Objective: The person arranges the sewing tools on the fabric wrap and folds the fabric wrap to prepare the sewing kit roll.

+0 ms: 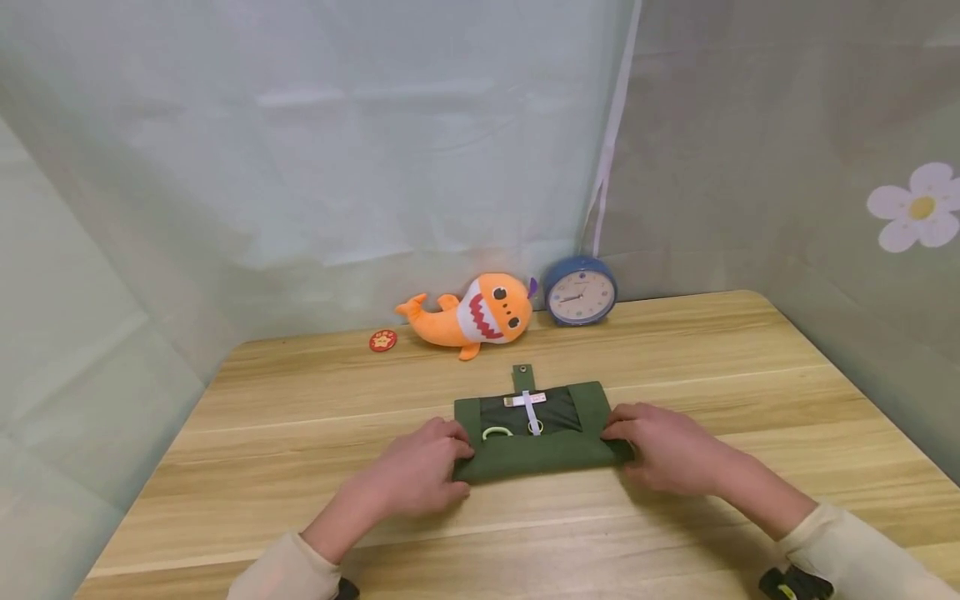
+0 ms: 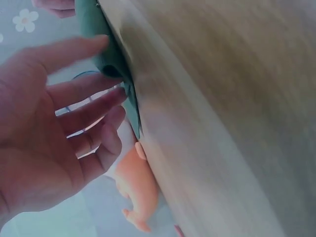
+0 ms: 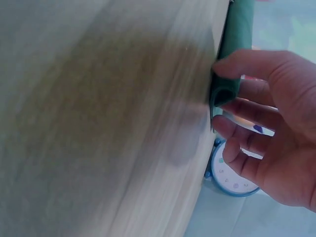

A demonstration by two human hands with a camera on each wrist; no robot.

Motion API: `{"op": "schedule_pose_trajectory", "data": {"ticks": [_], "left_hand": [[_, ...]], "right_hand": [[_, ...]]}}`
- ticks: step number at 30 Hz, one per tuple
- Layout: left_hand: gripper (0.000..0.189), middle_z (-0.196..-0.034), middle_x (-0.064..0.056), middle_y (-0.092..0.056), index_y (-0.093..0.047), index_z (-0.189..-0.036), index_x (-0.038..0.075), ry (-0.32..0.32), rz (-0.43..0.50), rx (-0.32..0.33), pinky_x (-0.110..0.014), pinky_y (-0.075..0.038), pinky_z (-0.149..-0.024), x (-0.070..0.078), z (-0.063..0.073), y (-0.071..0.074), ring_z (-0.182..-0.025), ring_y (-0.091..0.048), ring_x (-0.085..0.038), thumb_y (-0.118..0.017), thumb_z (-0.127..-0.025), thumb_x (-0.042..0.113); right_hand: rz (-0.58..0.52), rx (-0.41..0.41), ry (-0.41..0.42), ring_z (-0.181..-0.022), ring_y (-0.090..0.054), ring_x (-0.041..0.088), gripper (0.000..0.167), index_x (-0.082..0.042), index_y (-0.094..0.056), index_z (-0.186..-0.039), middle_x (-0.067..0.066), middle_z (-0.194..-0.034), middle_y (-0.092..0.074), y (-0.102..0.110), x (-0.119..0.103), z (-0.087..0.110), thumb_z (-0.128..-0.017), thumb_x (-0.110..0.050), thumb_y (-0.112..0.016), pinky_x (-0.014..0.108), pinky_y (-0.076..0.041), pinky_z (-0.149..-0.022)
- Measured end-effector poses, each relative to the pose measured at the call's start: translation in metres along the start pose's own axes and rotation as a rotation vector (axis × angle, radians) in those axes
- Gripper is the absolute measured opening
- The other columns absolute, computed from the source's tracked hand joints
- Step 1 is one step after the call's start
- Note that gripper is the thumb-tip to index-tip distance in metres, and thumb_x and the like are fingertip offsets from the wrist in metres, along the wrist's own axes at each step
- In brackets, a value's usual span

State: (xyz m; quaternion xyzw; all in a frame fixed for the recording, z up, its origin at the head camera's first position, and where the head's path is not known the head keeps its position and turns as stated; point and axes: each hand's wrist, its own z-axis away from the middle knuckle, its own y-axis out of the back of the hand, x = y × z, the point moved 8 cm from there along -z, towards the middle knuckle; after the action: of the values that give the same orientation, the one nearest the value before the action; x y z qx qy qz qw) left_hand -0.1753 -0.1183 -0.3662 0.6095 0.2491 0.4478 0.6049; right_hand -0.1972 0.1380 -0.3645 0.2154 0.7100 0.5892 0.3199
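Note:
A dark green fabric roll-up pouch [image 1: 540,454] lies partly rolled on the table, its near edge turned over into a thick fold. My left hand [image 1: 423,467] holds the fold's left end, thumb at the near side and fingertips by the edge. At the opposite end my right hand [image 1: 667,450] pinches the roll between thumb and fingers; the right wrist view shows the roll's hollow end [image 3: 224,95]. Inside the pouch, a pale green loop [image 1: 497,432], a white strap [image 1: 531,412] and a small labelled white item [image 1: 517,401] show. Their lower parts are hidden under the fold.
Behind the pouch, a snap tab [image 1: 522,379] points away from me. Farther back lie an orange plush shark [image 1: 442,327] and a round red badge [image 1: 382,341]. A blue clock [image 1: 581,290] stands by the curtain [image 1: 375,167] along the wooden table's [image 1: 315,392] far edge.

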Motion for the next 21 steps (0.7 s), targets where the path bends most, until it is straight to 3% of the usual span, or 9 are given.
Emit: {"op": "schedule_pose_trajectory", "data": {"ticks": [6, 13, 18, 21], "left_hand": [[0.035, -0.126, -0.01, -0.07, -0.077, -0.116, 0.004, -0.019, -0.061, 0.027, -0.048, -0.057, -0.097, 0.003, -0.001, -0.001, -0.117, -0.063, -0.028, -0.087, -0.084, 0.016], [0.029, -0.126, -0.011, -0.07, -0.075, -0.12, 0.002, -0.036, -0.059, 0.034, -0.048, -0.057, -0.098, 0.003, 0.001, -0.001, -0.118, -0.065, -0.029, -0.077, -0.092, 0.009], [0.025, -0.128, -0.012, -0.069, -0.072, -0.123, 0.0, -0.05, 0.037, 0.003, -0.05, -0.054, -0.104, -0.001, 0.002, 0.001, -0.123, -0.064, -0.031, -0.069, -0.099, 0.009], [0.024, -0.129, -0.013, -0.068, -0.071, -0.123, -0.001, -0.074, 0.119, -0.028, -0.052, -0.051, -0.107, -0.007, 0.0, 0.001, -0.124, -0.064, -0.033, -0.062, -0.104, 0.009]], "right_hand": [[0.042, 0.021, 0.003, -0.107, -0.071, 0.025, 0.037, -0.008, -0.078, -0.113, 0.002, -0.116, -0.07, -0.001, -0.002, 0.001, -0.077, -0.003, -0.085, 0.044, -0.061, -0.089], [0.007, 0.038, 0.01, -0.104, -0.072, 0.025, 0.032, -0.006, -0.078, -0.114, 0.003, -0.112, -0.073, 0.003, -0.001, 0.0, -0.082, 0.0, -0.074, 0.045, -0.061, -0.088], [-0.06, 0.023, -0.018, -0.1, -0.074, 0.024, 0.028, -0.005, -0.077, -0.115, 0.003, -0.109, -0.075, 0.005, 0.007, -0.003, -0.088, -0.001, -0.071, 0.044, -0.061, -0.086], [-0.155, -0.009, -0.054, -0.091, -0.07, 0.015, 0.025, -0.004, -0.075, -0.118, 0.003, -0.11, -0.076, 0.003, 0.015, -0.007, -0.094, -0.003, -0.069, 0.036, -0.059, -0.079]]}}
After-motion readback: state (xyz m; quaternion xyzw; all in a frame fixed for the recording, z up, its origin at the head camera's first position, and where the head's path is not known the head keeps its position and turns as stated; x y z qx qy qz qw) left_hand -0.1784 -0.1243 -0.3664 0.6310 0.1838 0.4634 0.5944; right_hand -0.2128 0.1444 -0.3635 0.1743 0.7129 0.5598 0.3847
